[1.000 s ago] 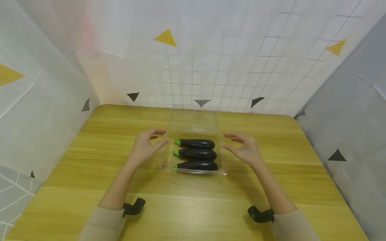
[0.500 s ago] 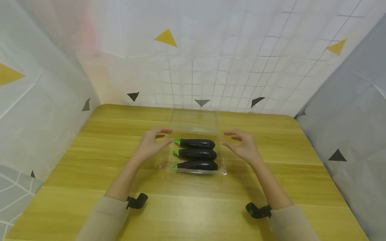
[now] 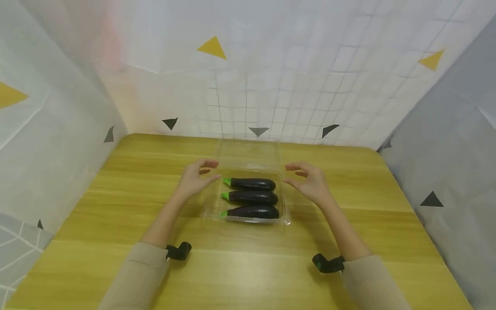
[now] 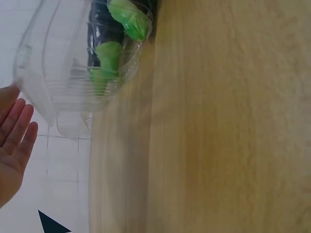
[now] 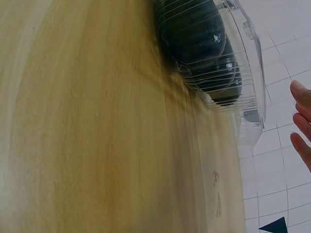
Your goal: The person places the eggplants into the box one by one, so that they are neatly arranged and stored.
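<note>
In the head view, three dark eggplants (image 3: 253,198) with green stem ends lie side by side in a clear plastic clamshell box (image 3: 285,199). Its transparent lid (image 3: 249,154) is folded back on the far side. My left hand (image 3: 192,180) is over the box's left edge, thumb and fingers apart, near the farthest eggplant's stem. On the opposite side, my right hand (image 3: 311,182) hovers by the right rim with a gap between thumb and fingers. Neither hand holds anything. The left wrist view has the left fingers (image 4: 18,127) at the box's corner; the right fingers (image 5: 302,127) show beside the rim.
The box stands on a wood-grain table (image 3: 248,262), toward its far half. White sheeting (image 3: 162,94) with grid lines and yellow and dark triangles rises behind the table. A dark angled device (image 3: 179,251) is strapped at the left wrist, another device (image 3: 328,263) at the right.
My left hand has moved right and slightly farther away, over the box's left edge. The right hand has shifted slightly forward and inward. The box and eggplants have stayed in place.
</note>
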`<action>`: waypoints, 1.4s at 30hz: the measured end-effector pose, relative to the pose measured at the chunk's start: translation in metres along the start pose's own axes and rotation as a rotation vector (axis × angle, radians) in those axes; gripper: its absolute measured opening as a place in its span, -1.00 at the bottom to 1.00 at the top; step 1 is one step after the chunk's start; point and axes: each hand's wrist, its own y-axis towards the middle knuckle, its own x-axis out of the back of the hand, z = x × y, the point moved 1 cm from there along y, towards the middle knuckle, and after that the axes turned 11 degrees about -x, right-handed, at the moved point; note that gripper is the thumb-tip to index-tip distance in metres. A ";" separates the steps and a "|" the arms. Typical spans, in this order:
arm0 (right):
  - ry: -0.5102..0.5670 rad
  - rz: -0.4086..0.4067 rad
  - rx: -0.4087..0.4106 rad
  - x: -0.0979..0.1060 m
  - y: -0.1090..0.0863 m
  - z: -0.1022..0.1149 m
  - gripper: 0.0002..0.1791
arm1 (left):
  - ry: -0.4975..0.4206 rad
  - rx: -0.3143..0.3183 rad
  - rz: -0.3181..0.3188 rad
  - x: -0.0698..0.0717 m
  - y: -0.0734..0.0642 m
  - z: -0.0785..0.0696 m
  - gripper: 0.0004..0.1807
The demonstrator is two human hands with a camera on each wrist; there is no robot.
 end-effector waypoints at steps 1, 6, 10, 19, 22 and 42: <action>0.008 -0.001 -0.002 -0.001 0.000 -0.001 -0.59 | 0.002 0.006 0.002 0.000 0.001 0.001 -0.55; 0.013 -0.004 0.002 -0.005 0.001 -0.002 -0.59 | 0.011 0.023 0.013 0.002 0.003 0.008 -0.52; 0.007 0.010 -0.030 -0.004 0.003 -0.003 -0.59 | 0.000 0.033 0.016 0.004 0.006 0.011 -0.50; 0.000 0.045 -0.054 -0.006 0.008 -0.009 -0.59 | 0.005 0.056 0.014 0.007 0.016 0.013 -0.54; 0.012 0.052 -0.057 -0.008 0.009 -0.011 -0.58 | 0.010 0.050 0.016 0.006 0.017 0.016 -0.55; 0.024 0.094 -0.126 -0.008 0.024 -0.009 -0.53 | 0.020 0.039 0.048 0.004 0.026 0.024 -0.50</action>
